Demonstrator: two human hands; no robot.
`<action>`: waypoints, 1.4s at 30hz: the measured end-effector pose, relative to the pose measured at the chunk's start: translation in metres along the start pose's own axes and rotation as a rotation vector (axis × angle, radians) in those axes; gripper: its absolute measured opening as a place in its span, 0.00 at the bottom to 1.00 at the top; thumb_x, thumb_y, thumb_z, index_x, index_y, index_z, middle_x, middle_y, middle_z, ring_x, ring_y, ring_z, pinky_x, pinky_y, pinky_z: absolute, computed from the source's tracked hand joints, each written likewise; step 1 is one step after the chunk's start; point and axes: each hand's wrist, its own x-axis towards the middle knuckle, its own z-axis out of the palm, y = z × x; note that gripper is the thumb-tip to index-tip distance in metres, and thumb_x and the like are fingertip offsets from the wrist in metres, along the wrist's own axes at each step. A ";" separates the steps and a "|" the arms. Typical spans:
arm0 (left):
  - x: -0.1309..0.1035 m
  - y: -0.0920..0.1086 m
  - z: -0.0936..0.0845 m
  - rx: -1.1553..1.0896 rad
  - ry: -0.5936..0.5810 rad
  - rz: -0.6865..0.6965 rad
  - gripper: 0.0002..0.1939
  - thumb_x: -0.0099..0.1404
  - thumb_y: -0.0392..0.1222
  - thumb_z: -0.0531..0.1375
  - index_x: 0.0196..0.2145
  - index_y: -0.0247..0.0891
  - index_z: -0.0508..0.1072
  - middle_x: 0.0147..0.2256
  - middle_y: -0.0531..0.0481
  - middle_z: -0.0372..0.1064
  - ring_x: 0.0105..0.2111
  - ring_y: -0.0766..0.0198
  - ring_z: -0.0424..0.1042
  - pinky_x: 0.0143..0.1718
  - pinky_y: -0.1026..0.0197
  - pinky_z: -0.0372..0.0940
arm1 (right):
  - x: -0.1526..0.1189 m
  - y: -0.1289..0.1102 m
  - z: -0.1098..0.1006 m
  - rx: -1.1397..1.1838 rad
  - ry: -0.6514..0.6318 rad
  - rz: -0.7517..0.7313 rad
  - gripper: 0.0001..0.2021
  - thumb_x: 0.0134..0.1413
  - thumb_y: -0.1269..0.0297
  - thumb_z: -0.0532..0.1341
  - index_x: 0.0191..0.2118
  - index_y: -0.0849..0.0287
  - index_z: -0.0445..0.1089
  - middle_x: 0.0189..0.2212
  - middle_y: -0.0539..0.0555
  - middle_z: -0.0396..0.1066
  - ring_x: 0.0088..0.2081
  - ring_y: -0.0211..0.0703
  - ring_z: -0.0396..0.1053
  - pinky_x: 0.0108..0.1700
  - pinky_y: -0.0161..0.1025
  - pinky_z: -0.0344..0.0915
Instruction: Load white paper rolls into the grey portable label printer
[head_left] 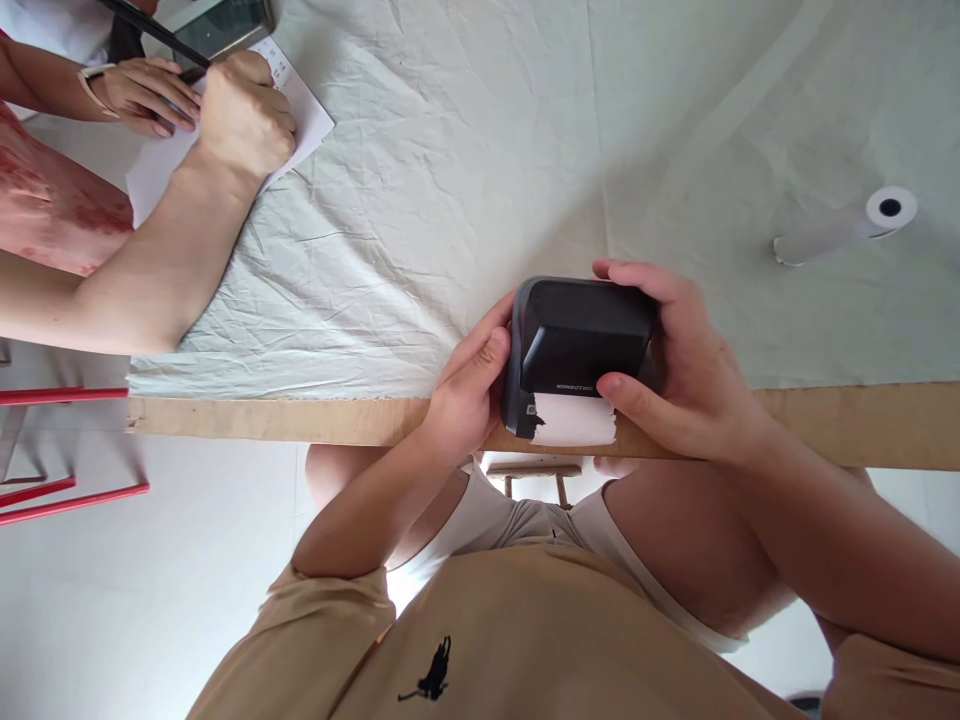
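Between my two hands is a black portable label printer (589, 330) with a grey edge, held at the front edge of the cloth-covered table. A short strip of white paper (574, 420) with a ragged edge sticks out of its near side. My left hand (472, 375) grips the printer's left side, thumb along the edge. My right hand (690, 360) wraps around its right side, with the thumb on the near corner by the paper and the fingers over the far edge.
A white paper roll (847, 228) with a dark core lies at the right on the pale tablecloth (465, 150). At the upper left another person's hand (247, 115) holds a dark stick-like thing over white sheets (304, 125). Red metal bars (75, 505) stand at the lower left.
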 end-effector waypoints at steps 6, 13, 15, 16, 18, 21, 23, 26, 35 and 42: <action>-0.001 0.003 -0.001 0.011 0.001 0.025 0.33 0.76 0.74 0.79 0.63 0.48 0.90 0.68 0.43 0.92 0.76 0.35 0.86 0.84 0.39 0.79 | -0.002 -0.001 -0.004 -0.028 -0.027 0.020 0.44 0.82 0.49 0.72 0.91 0.23 0.53 0.88 0.58 0.71 0.86 0.74 0.76 0.81 0.81 0.84; -0.001 0.005 0.002 0.008 0.043 -0.007 0.27 0.79 0.69 0.78 0.61 0.47 0.91 0.66 0.44 0.93 0.77 0.36 0.85 0.85 0.36 0.78 | -0.002 -0.002 -0.005 -0.077 -0.068 0.012 0.50 0.81 0.45 0.74 0.93 0.22 0.47 0.90 0.59 0.68 0.86 0.79 0.75 0.80 0.85 0.84; 0.000 0.002 0.002 -0.014 0.038 -0.039 0.30 0.81 0.74 0.73 0.62 0.47 0.91 0.67 0.42 0.92 0.78 0.33 0.84 0.83 0.32 0.80 | -0.001 -0.004 -0.004 -0.133 -0.016 -0.009 0.48 0.80 0.44 0.75 0.93 0.24 0.52 0.86 0.60 0.72 0.83 0.80 0.77 0.77 0.83 0.86; -0.001 0.001 0.001 -0.019 0.026 -0.043 0.33 0.82 0.77 0.70 0.62 0.47 0.90 0.67 0.41 0.92 0.79 0.32 0.83 0.82 0.31 0.81 | 0.000 -0.006 -0.002 -0.171 0.036 -0.029 0.48 0.79 0.43 0.77 0.92 0.25 0.56 0.84 0.61 0.75 0.80 0.80 0.79 0.74 0.81 0.88; -0.002 0.000 0.000 0.003 -0.012 -0.012 0.37 0.80 0.82 0.69 0.63 0.48 0.90 0.69 0.41 0.91 0.81 0.30 0.82 0.82 0.30 0.80 | 0.002 -0.010 -0.001 -0.278 0.188 -0.102 0.46 0.74 0.39 0.80 0.89 0.31 0.66 0.74 0.65 0.80 0.69 0.77 0.84 0.62 0.74 0.93; -0.004 0.002 -0.001 0.083 -0.032 0.018 0.36 0.79 0.80 0.73 0.64 0.49 0.89 0.72 0.43 0.89 0.82 0.33 0.80 0.86 0.36 0.77 | 0.005 -0.023 -0.004 -0.411 0.334 -0.196 0.42 0.74 0.40 0.81 0.87 0.34 0.73 0.44 0.56 0.82 0.40 0.57 0.82 0.36 0.54 0.85; -0.005 0.004 0.000 0.112 -0.027 0.000 0.33 0.81 0.77 0.74 0.65 0.49 0.89 0.74 0.45 0.89 0.83 0.37 0.79 0.87 0.40 0.75 | 0.006 -0.033 -0.007 -0.395 0.294 -0.185 0.38 0.80 0.50 0.78 0.87 0.29 0.72 0.29 0.45 0.73 0.26 0.45 0.73 0.27 0.44 0.76; -0.005 0.004 -0.001 0.124 -0.030 -0.002 0.32 0.82 0.75 0.74 0.66 0.49 0.89 0.74 0.46 0.89 0.83 0.38 0.79 0.87 0.41 0.74 | 0.004 -0.043 -0.008 -0.302 0.245 -0.109 0.31 0.84 0.61 0.74 0.81 0.24 0.77 0.23 0.38 0.74 0.20 0.39 0.71 0.25 0.38 0.74; -0.006 0.003 -0.004 0.152 -0.043 -0.010 0.36 0.84 0.76 0.72 0.72 0.46 0.87 0.76 0.41 0.87 0.82 0.37 0.81 0.85 0.42 0.76 | 0.008 -0.034 -0.008 -0.172 0.372 -0.005 0.21 0.78 0.67 0.74 0.65 0.31 0.87 0.57 0.47 0.94 0.29 0.46 0.83 0.23 0.49 0.71; -0.004 0.004 -0.008 0.179 -0.159 0.030 0.35 0.87 0.73 0.70 0.72 0.43 0.85 0.76 0.38 0.87 0.75 0.41 0.86 0.77 0.48 0.81 | 0.016 -0.027 0.002 -0.551 0.369 -0.192 0.10 0.80 0.73 0.71 0.47 0.47 0.83 0.43 0.45 0.93 0.30 0.38 0.81 0.28 0.45 0.66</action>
